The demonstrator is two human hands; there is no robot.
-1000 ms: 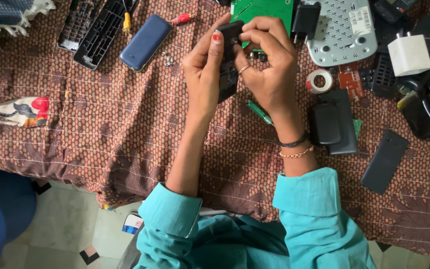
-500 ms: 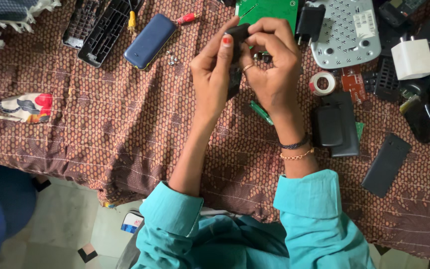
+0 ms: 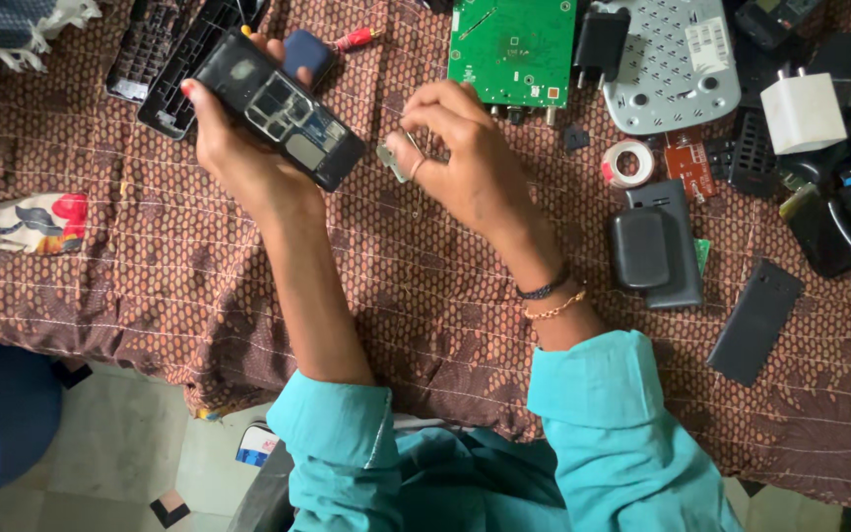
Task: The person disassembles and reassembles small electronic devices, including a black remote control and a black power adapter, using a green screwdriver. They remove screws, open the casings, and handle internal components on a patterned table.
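Cloth scrap (image 3: 30, 221): I see a printed red-and-white piece lying far left on the tabletop (image 3: 130, 266), which is covered in a brown patterned cloth.
Black frames (image 3: 164, 59): slotted plastic parts at the upper left, partly behind the opened handset.
Left hand (image 3: 238, 148): my grip is closed around the opened handset, fingers wrapped from below, thumb at its upper end.
Opened handset (image 3: 283, 108): a dark phone body with its inner frame exposed — held tilted above the tabletop, left of centre.
Small metal part (image 3: 393, 162): a grey piece just below my right fingertips; I cannot tell whether they touch it.
Right hand (image 3: 470, 167): fingers curled together in a pinch; what it holds, if anything, I cannot tell.
Green circuit board (image 3: 514, 49): flat at the top centre, just beyond the right hand.
Grey perforated cover (image 3: 677, 64): right of the board.
Tape roll (image 3: 627, 163): small, white, below that cover.
Dark casings (image 3: 657, 241): stacked near my right wrist — a flat black panel (image 3: 755, 320) lies further right.
White charger block (image 3: 802, 110): upper right, among black parts.
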